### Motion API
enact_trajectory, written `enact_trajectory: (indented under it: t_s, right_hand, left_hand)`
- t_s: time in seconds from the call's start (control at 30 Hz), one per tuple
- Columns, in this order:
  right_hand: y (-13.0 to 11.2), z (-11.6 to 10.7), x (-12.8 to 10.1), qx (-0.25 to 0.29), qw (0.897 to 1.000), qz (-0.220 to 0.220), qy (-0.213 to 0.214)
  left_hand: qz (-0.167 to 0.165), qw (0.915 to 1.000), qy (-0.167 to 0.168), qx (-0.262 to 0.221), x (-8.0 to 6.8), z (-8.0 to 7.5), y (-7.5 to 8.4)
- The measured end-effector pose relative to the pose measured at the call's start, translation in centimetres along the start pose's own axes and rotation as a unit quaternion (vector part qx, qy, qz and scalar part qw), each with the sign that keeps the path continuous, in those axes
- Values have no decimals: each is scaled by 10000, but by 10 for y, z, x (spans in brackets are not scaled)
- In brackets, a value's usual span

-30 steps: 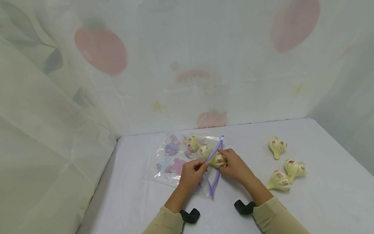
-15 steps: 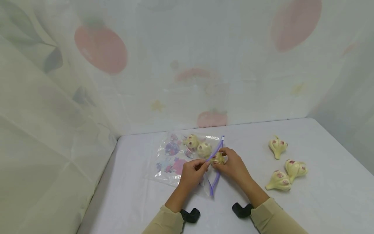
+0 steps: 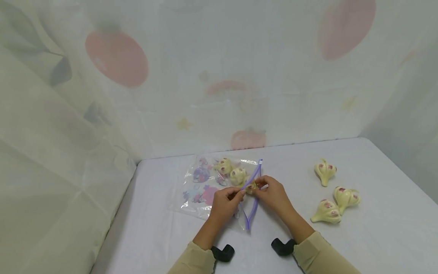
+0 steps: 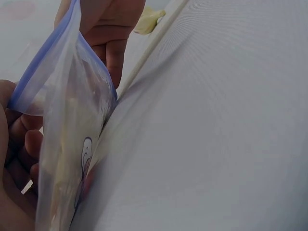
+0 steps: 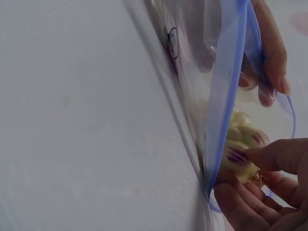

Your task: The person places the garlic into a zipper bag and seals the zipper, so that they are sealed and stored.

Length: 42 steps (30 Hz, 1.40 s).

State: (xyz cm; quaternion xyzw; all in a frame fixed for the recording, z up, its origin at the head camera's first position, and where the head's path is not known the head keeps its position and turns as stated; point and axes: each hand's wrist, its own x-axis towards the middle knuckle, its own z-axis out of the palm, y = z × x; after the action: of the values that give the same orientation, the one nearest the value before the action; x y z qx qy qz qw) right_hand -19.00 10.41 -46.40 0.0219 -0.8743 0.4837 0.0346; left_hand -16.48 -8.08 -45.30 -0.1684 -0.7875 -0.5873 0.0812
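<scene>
A clear zip bag (image 3: 191,190) with a purple zip edge and coloured prints lies on the table, its mouth facing right. Two garlic bulbs (image 3: 237,176) show inside it. My left hand (image 3: 224,203) pinches the upper zip edge and lifts it, so the mouth gapes. At that mouth my right hand (image 3: 273,194) holds another garlic bulb (image 5: 240,154), with thumb and fingers around it, partly inside the bag. In the left wrist view the raised zip edge (image 4: 43,57) stands between both hands, and the held bulb is hidden.
Several pale garlic bulbs lie loose on the right of the white table (image 3: 383,198): one farther back (image 3: 325,172), two nearer ones together (image 3: 326,212). Black curved pieces (image 3: 223,252) sit at both wrists. A printed curtain (image 3: 291,76) hangs behind the table.
My right hand has moved left, carrying the garlic bulb from outside the zip edge into the bag's mouth. My left hand keeps its place on the edge.
</scene>
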Motion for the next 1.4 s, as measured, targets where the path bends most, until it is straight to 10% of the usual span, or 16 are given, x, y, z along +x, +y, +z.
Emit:
enact_trajectory:
  t_s: [0.6, 1.1, 1.4]
  right_hand:
    - [1, 5, -3, 963, 9880, -313, -1168]
    - [7, -78, 9, -915, 9911, -777, 579]
    - [22, -132, 12, -1542, 9827, 65, 1023]
  left_hand:
    - [72, 10000, 39, 48, 0, 1, 1]
    - [-175, 9998, 32, -21, -1, 1, 1]
    - [-182, 9998, 63, 63, 0, 2, -1]
